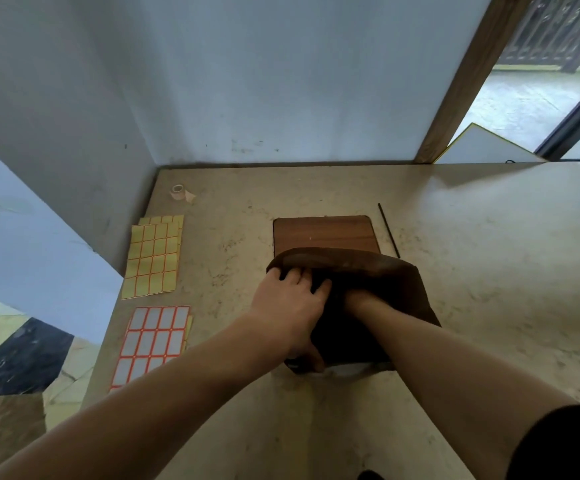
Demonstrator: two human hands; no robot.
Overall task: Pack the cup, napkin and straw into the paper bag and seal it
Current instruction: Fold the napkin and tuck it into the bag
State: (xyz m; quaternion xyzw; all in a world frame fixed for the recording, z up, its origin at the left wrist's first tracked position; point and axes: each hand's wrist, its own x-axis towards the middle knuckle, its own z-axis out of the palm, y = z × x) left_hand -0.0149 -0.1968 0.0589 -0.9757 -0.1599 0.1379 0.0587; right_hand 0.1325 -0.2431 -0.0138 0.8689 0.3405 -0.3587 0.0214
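Gripping the brown paper bag (385, 271) by its left rim, the left hand (290, 306) holds the mouth wide while the right hand (352, 297) reaches inside, its grip hidden.

Left of the bag lie white label sheets (151, 342), then yellow ones (153, 258); beyond it a wooden board (324, 233), a black straw (388, 230) on the surface (489, 254), and farthest a tape roll (178, 192).
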